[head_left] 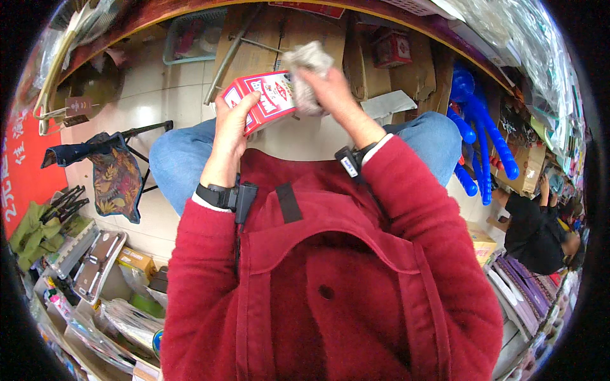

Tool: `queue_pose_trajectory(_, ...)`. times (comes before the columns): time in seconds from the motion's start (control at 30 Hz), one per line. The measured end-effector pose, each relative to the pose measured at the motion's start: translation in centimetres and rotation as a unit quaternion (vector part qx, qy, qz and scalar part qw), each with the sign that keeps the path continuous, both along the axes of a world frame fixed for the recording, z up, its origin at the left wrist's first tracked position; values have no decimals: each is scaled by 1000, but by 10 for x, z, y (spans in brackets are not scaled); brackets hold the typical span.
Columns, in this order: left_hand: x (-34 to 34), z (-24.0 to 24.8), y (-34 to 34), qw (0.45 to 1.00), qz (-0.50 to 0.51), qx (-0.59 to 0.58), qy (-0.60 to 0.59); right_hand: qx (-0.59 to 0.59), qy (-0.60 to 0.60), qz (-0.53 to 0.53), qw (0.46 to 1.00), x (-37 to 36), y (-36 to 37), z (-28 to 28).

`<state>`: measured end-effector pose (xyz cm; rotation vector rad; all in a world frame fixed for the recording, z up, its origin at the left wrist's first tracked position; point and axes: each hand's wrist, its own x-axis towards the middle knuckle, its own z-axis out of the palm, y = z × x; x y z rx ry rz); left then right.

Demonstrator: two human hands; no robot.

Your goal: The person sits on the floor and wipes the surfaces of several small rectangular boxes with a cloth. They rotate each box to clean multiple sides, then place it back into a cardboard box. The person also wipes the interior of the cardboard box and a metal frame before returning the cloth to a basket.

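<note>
My left hand (pixel 230 130) is closed round the left end of a small red and white cardboard box (pixel 272 100), the thumb lying on its upper face. The box is tilted, and its printed face is turned up toward me. A crumpled greyish-white cloth (pixel 307 60) is bunched in my right hand (pixel 330 90), at the right end of the box. Motion blurs the cloth and the fingers there, and I cannot tell whether the cloth touches the box. Both hands are above the floor, between my bent knees.
A shelf edge (pixel 406 16) curves across the far side, with brown cardboard (pixel 279 38) beneath it. Another red box (pixel 393 49) lies there. Blue plastic items (pixel 486 127) hang at the right. A folding stool (pixel 117 174) stands at the left. Another person (pixel 537 228) is at the far right.
</note>
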<state>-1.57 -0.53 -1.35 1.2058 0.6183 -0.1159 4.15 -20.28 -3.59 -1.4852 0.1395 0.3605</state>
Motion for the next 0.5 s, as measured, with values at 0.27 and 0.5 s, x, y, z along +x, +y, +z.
queue_pose_trajectory(0.27,-4,-7,4,999,26,5,39,-258,-153,93,950,-2,35,-41)
queue_pose_trajectory(0.5,-1,-7,7,999,37,-18,29,-267,-39,48,962,6,-9,-73)
